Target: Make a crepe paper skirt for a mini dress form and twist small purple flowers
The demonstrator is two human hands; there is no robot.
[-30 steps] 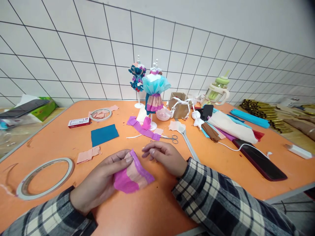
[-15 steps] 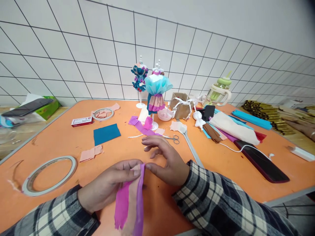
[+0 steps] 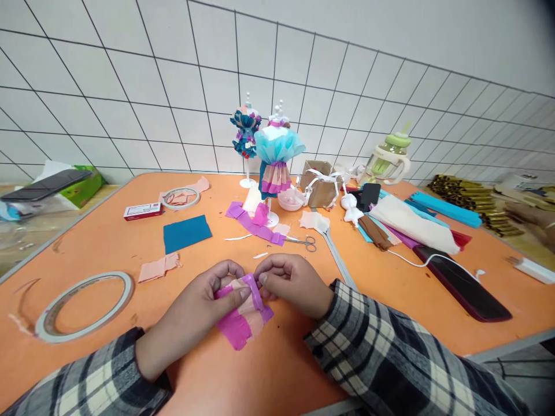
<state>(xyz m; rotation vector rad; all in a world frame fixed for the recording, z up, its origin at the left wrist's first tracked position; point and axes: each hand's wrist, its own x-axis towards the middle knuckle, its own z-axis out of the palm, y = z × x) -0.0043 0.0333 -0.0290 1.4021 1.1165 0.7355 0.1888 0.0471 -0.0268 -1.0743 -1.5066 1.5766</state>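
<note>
A layered piece of crepe paper (image 3: 243, 323) in magenta, peach and purple hangs just over the table. My left hand (image 3: 202, 303) pinches it between thumb and fingers, the thumb lying across its front. Closed at the purple upper edge, my right hand (image 3: 295, 283) has its thumb and curled fingertips on the paper; part of that grip is hidden. Beyond my hands, a thin white scrap (image 3: 260, 255), scissors (image 3: 310, 243) and purple crepe strips (image 3: 254, 224) lie on the orange table.
Two small dress forms (image 3: 277, 147) wear paper dresses at the back. Tape rolls (image 3: 84, 306), a blue paper piece (image 3: 187, 234) and a peach scrap (image 3: 159, 268) lie left. A phone (image 3: 463, 286), crepe rolls (image 3: 414, 222) and a jug (image 3: 390, 159) are right.
My right hand has closed onto the paper's purple edge from a spread pose. The paper, hanging long before, is now lifted and bunched up shorter. A white scrap now shows near the scissors.
</note>
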